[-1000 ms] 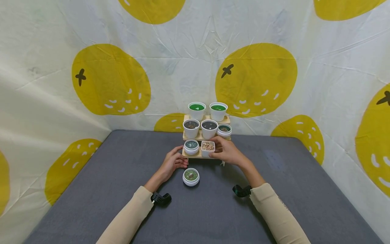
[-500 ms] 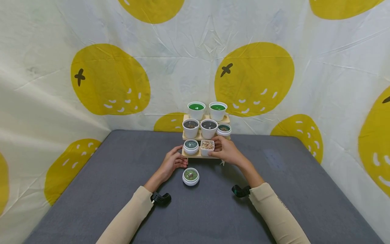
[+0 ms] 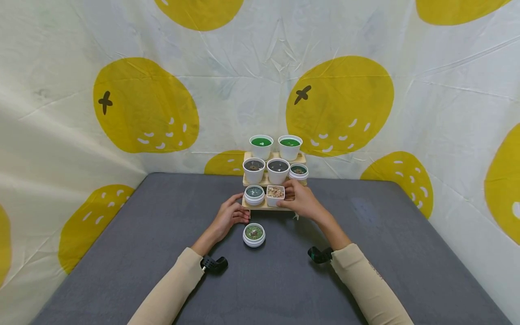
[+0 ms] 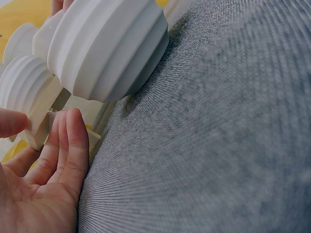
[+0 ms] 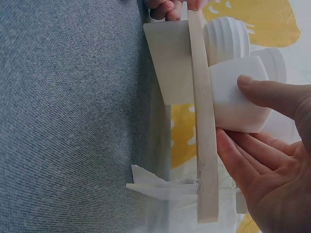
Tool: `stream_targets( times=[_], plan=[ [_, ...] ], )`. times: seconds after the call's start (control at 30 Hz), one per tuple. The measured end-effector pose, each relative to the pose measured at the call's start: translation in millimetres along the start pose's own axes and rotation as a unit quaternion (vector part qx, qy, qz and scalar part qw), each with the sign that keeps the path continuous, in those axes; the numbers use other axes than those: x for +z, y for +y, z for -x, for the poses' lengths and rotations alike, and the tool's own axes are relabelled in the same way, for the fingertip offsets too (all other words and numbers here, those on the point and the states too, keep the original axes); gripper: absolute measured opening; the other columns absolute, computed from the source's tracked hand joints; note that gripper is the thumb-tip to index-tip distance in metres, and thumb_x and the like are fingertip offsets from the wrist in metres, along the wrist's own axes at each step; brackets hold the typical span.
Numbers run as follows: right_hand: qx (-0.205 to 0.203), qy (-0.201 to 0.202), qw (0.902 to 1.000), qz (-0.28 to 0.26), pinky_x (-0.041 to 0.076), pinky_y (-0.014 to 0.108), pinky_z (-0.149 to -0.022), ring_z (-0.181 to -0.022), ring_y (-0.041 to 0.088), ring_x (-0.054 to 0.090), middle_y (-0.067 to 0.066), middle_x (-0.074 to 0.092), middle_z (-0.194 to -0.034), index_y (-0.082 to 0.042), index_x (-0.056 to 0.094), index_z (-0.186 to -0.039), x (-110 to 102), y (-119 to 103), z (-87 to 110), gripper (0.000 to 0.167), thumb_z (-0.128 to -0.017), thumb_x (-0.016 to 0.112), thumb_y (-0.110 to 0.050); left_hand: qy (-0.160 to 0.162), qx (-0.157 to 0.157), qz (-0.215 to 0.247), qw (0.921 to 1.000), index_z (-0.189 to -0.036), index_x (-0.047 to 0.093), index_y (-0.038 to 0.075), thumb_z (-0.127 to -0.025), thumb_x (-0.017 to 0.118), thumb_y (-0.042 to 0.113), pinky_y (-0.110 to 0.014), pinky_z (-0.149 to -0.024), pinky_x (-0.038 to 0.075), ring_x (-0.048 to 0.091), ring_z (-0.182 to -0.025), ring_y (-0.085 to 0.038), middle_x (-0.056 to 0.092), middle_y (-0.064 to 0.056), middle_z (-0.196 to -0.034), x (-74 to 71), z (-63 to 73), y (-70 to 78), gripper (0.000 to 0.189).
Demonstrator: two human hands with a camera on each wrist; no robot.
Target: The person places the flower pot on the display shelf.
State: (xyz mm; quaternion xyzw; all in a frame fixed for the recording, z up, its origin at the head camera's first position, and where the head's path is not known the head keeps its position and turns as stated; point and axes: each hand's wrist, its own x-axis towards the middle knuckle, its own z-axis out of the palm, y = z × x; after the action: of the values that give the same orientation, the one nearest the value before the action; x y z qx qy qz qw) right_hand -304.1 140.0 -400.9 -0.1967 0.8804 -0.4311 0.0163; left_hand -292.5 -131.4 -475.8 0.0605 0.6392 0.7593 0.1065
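A tiered wooden stand (image 3: pixel 280 208) holds small white pots. On its lowest shelf, my right hand (image 3: pixel 304 199) pinches a square white pot (image 3: pixel 276 199) with tan gravel-like filling between thumb and fingers. The right wrist view shows the thumb on one side of this pot (image 5: pixel 240 104), its base on the shelf (image 5: pixel 206 145). At the shelf's left end, my left hand (image 3: pixel 228 219) holds the edge; its thumb tip and fingers (image 4: pixel 73 141) meet the wood in the left wrist view. Beside the square pot sits a round ribbed pot (image 3: pixel 254 200) with grey-blue filling.
In front of the stand, a ribbed pot (image 3: pixel 253 242) with green filling stands on the grey table (image 3: pixel 276 289). The middle shelf bears two dark-filled cups (image 3: pixel 254 176) and a low ribbed pot (image 3: pixel 298 175). Two green-filled cups (image 3: pixel 261 153) occupy the top. A patterned cloth (image 3: pixel 239 99) hangs behind.
My right hand and the square pot have shifted very slightly back and to the left on the lowest shelf. The left hand keeps its place at the stand's edge.
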Motion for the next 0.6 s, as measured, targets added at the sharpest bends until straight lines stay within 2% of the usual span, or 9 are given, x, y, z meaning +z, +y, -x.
stream_targets(
  times=[0.6],
  plan=[
    [0.002, 0.029, 0.9992, 0.029, 0.06, 0.047, -0.095, -0.112, 0.035, 0.072, 0.024, 0.071, -0.122, 0.003, 0.054, -0.13, 2.8, -8.2, 2.5, 0.056, -0.085, 0.085, -0.011, -0.002, 0.001, 0.003, 1.0, -0.158, 0.034, 0.004, -0.098, 0.043, 0.005, -0.028, -0.069, 0.061, 0.069, -0.074, -0.015, 0.069, -0.005, -0.085, 0.3, 1.8, 1.3, 0.06]
  ],
)
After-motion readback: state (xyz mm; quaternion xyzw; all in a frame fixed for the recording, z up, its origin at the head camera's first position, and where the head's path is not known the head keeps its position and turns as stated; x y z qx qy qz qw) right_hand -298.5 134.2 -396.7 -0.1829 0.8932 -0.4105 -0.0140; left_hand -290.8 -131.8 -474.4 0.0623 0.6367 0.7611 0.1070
